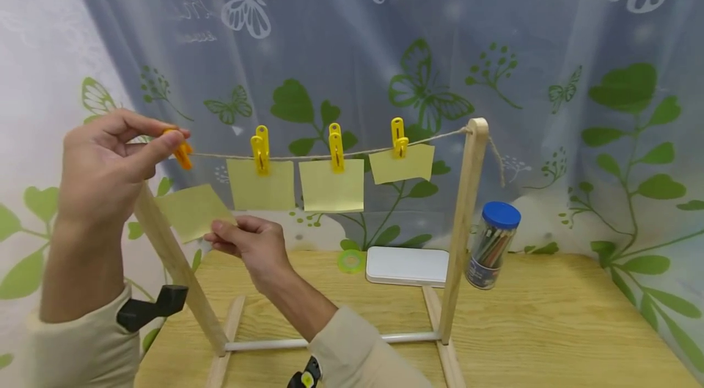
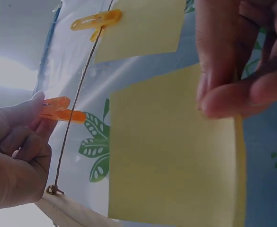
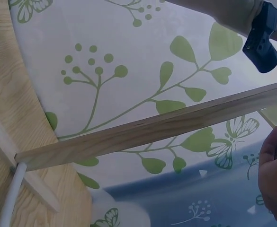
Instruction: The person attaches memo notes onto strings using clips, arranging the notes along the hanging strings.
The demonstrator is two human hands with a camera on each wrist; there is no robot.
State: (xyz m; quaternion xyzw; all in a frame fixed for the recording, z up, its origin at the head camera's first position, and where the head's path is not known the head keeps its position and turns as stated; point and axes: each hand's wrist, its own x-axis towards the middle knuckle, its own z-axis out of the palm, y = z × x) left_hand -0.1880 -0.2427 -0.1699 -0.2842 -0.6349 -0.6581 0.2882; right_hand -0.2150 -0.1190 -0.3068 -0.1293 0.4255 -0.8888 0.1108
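At the left end of the twine (image 1: 363, 152), my left hand (image 1: 107, 171) pinches an orange clothespin (image 1: 184, 157) between thumb and fingers. The left wrist view shows that clothespin (image 2: 74, 116) overlapping the twine. My right hand (image 1: 258, 247) holds a yellow paper note (image 1: 189, 208) by its lower right edge, below the twine and tilted. To its right hang a first paper note (image 1: 261, 195), a middle one (image 1: 330, 192) and a right one (image 1: 415, 165). Yellow clothespins (image 1: 261, 153) fix these to the twine; the right note hangs shorter.
A wooden frame (image 1: 464, 223) with a white crossbar (image 1: 404, 337) stands on the wood-grain table (image 1: 550, 327). Behind it lie a white case (image 1: 407, 264) and a green tape roll (image 1: 351, 261). A blue-lidded jar of pencils (image 1: 492, 247) stands right of the frame, before a leaf-patterned curtain (image 1: 528, 21).
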